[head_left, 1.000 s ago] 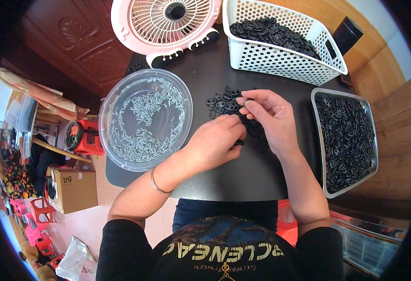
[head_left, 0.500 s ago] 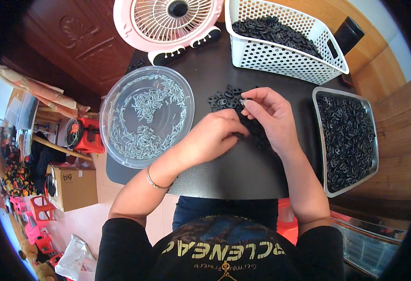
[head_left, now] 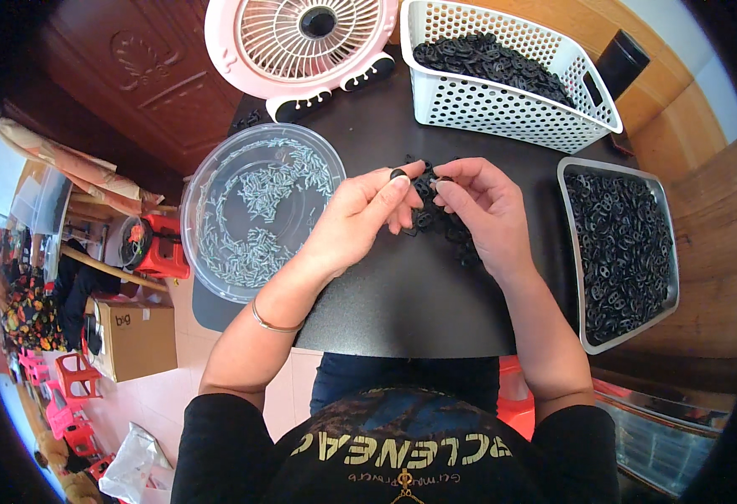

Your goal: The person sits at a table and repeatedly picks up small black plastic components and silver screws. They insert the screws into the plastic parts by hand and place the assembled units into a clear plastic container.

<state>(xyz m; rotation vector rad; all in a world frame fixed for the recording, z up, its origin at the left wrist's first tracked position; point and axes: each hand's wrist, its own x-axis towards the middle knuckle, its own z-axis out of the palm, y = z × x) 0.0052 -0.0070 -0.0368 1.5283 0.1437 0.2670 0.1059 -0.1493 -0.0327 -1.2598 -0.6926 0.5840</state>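
My left hand (head_left: 358, 210) pinches a small black oval plastic piece (head_left: 398, 175) between thumb and fingertips. Close by on its right, my right hand (head_left: 487, 208) has thumb and forefinger pressed together on a tiny silvery pin (head_left: 435, 181), partly covered by the fingertips. The hands are a short way apart, raised over a loose pile of black two-holed pieces (head_left: 424, 220) on the dark table (head_left: 410, 315). My fingers hide part of that pile. Left of my left hand stands a round clear plastic tub (head_left: 194, 252) with many short silvery pins (head_left: 261, 252) in it.
A metal tray (head_left: 588, 336) full of black pieces stands at the right. At the back are a white perforated basket (head_left: 503, 113) of black pieces and a pink fan (head_left: 225, 50). A cardboard box (head_left: 143, 338) and red stools (head_left: 78, 374) stand on the floor at left.
My left hand has risen from the pile and turned up, now with a black oval piece in its fingertips. My right hand has stayed almost in place, still pinching.
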